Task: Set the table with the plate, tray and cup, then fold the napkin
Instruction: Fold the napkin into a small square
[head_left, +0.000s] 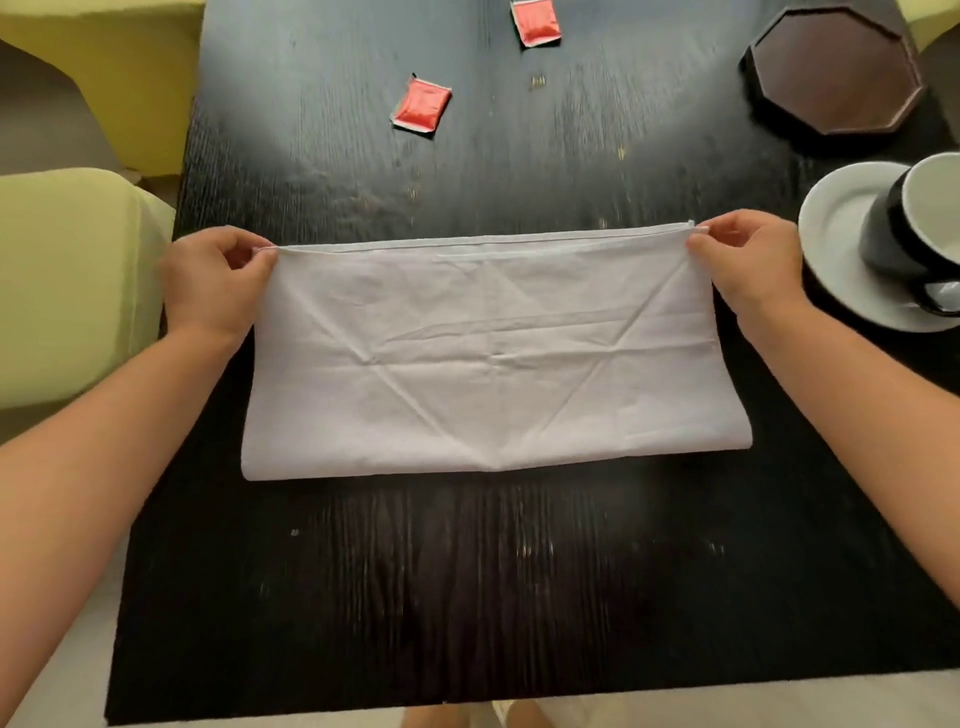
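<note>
A white cloth napkin lies folded in half on the black wooden table, its fold toward me and its open edges at the far side. My left hand pinches the far left corner. My right hand pinches the far right corner. At the right edge a white plate carries a dark cup with a white inside, tilted on its side. A dark brown octagonal tray sits at the far right.
Two red sachets lie on the far half of the table, one left of centre and one at the far edge. Yellow-green cushioned seats stand along the table's left side. Light floor shows past the near edge.
</note>
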